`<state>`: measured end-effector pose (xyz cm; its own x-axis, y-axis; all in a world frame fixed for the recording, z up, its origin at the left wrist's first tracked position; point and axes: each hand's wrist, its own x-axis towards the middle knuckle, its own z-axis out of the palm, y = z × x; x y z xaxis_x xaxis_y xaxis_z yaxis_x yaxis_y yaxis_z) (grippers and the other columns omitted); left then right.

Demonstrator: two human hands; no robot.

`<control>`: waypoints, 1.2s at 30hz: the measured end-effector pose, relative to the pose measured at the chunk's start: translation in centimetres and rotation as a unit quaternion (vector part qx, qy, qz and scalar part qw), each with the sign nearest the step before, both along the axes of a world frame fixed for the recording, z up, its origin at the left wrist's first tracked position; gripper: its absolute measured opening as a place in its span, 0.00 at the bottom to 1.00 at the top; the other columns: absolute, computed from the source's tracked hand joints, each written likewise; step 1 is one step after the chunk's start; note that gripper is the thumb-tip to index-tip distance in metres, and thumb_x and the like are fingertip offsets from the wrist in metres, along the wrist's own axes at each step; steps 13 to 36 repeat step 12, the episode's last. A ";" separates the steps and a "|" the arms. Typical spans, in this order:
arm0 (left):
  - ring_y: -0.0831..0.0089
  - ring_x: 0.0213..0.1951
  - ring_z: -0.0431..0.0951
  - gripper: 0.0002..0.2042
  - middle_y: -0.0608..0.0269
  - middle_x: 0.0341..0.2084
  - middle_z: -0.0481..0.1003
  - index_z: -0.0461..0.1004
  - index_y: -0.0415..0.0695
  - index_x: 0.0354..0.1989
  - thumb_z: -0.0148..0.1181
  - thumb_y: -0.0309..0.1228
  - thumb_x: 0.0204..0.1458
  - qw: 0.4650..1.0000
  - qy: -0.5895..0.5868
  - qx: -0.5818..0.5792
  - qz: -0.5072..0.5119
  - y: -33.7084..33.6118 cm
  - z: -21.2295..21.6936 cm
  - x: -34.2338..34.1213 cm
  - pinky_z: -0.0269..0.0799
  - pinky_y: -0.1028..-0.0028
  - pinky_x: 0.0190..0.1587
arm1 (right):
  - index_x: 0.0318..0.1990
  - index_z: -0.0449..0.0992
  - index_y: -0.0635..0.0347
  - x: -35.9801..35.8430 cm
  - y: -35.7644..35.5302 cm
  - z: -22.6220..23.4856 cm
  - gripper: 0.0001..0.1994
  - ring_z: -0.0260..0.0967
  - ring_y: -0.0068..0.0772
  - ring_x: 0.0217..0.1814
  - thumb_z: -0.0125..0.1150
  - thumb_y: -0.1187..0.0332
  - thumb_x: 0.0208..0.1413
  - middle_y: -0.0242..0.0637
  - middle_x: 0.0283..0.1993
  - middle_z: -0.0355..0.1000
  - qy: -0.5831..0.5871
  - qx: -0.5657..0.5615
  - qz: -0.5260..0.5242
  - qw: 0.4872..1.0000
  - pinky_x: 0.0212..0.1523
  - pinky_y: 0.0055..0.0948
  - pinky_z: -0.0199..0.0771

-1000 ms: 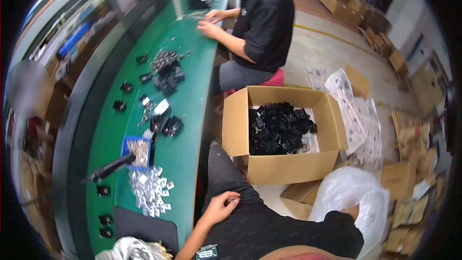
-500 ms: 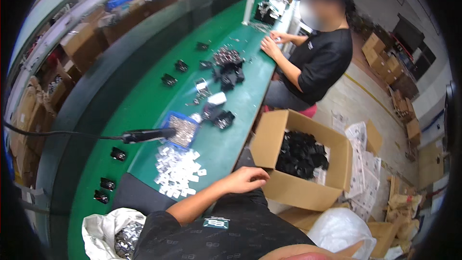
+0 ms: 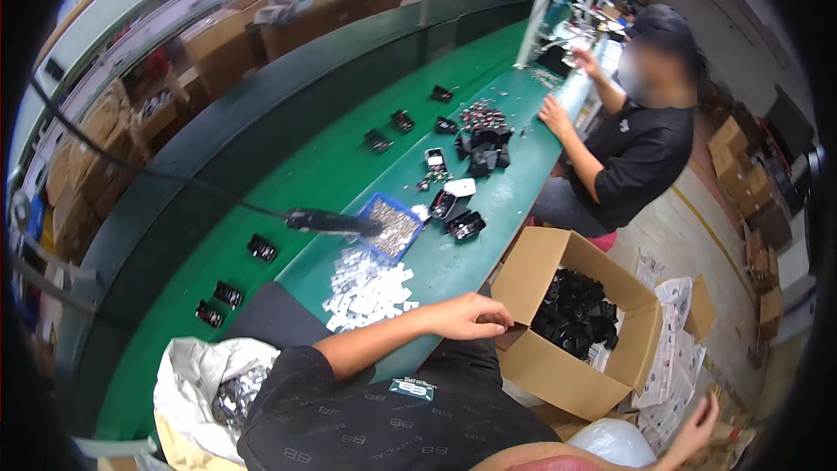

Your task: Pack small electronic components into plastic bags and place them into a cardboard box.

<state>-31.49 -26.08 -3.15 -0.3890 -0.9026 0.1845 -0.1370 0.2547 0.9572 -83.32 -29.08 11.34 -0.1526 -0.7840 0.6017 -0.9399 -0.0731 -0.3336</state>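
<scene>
My left hand (image 3: 471, 316) is beside the near left corner of an open cardboard box (image 3: 551, 365), fingers loosely bent and thumb apart. Nothing shows in it; whether its fingertips touch the box, I cannot tell. Inside the box lie many black plastic parts (image 3: 577, 310). At lower right, my right hand (image 3: 695, 427) is raised with fingers apart and empty, near a white plastic bag (image 3: 613, 443). On the green bench (image 3: 453, 272), a blue tray (image 3: 370, 207) holds small metal pieces. A black corded handheld tool (image 3: 327, 221) reaches over it. Flat silvery-white pieces (image 3: 370, 290) are piled nearby.
A white sack (image 3: 179, 384) of metal pieces stands at lower left. Black housings (image 3: 261, 248) sit along the green belt (image 3: 327, 179). Farther along the bench are black parts (image 3: 485, 152). A co-worker (image 3: 636, 153) sits there, hands raised. Printed paper sheets (image 3: 671, 353) lie right of the box.
The view has turned, shifting most of the scene rightward. My right hand has come into view at lower right. My left hand stays by the box corner, its fingers a little straighter.
</scene>
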 end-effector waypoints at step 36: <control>0.65 0.44 0.76 0.13 0.57 0.41 0.75 0.71 0.42 0.44 0.55 0.34 0.53 0.843 -0.192 -0.156 0.478 9.1 9.5 6.9 0.71 0.65 0.47 | 0.41 0.74 0.66 50.0 -14.1 -7.3 0.08 0.71 0.34 0.42 0.55 0.74 0.54 0.41 0.40 0.74 -0.024 0.173 0.770 0.614 0.46 0.27 0.69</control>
